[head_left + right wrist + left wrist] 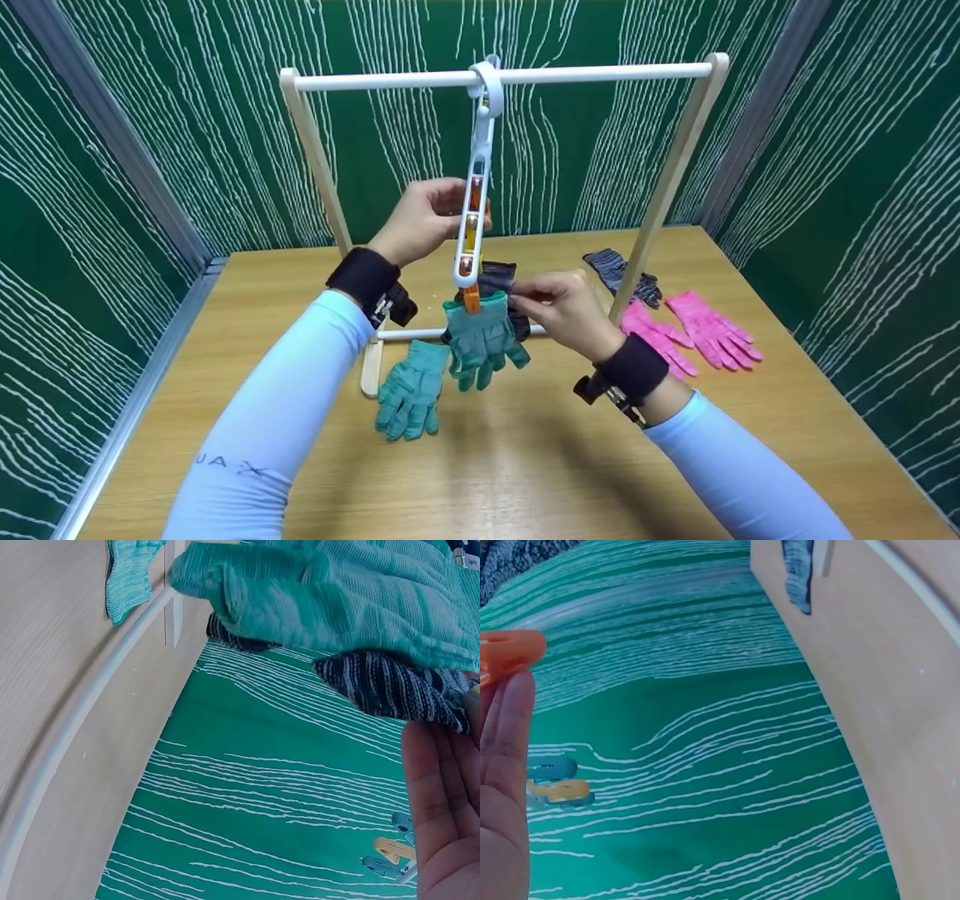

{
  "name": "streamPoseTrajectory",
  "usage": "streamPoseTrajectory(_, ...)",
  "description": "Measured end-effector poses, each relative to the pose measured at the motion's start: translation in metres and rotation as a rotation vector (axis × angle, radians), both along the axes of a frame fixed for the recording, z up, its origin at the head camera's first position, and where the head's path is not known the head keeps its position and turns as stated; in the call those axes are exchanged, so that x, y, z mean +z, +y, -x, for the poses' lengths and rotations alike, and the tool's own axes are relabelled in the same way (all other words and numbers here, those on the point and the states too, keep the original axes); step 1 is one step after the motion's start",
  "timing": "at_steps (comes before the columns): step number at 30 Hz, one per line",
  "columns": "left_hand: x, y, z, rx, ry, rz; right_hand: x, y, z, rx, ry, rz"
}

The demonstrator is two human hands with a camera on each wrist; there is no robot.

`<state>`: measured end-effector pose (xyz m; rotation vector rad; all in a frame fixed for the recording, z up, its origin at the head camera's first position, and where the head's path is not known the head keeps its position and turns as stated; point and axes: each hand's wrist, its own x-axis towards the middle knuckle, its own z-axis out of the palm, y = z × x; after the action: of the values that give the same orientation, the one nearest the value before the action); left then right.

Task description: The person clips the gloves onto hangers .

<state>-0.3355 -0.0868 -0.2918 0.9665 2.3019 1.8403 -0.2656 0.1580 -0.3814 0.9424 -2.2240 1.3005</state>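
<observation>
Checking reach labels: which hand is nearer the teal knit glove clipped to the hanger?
Right. The right hand is beside the hanging teal knit glove, touching the dark striped glove behind it; the left hand is higher, on the white clip hanger.

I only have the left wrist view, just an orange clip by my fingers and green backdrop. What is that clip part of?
Observer: A white clip hanger hooked over the rack's top bar; your left hand grips it halfway down.
Operator: Anything clipped on it?
Observer: Yes, a teal glove hangs from the lowest orange clip.
Operator: What is my right hand doing?
Observer: The right hand pinches a dark striped glove just behind the teal one.
Operator: What's left on the table?
Observer: Another teal glove, a pink pair and a grey striped glove.
</observation>
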Motion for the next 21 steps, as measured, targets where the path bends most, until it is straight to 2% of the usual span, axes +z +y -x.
streamPoseTrajectory(5, -0.0013, 0.0012, 0.0003, 0.020, 0.007, -0.008, -0.0009, 0.0004, 0.0003, -0.008, -0.003, 0.002)
streamPoseTrajectory(11, -0.0042, 0.0014, 0.0023, 0.067, 0.058, 0.001, -0.0019, 0.0013, 0.0019, -0.008, 0.000, -0.005)
streamPoseTrajectory(21, -0.0030, 0.0032, 0.0014, 0.032, 0.027, -0.067, 0.0002, 0.0039, 0.0010, -0.003, -0.022, -0.001)
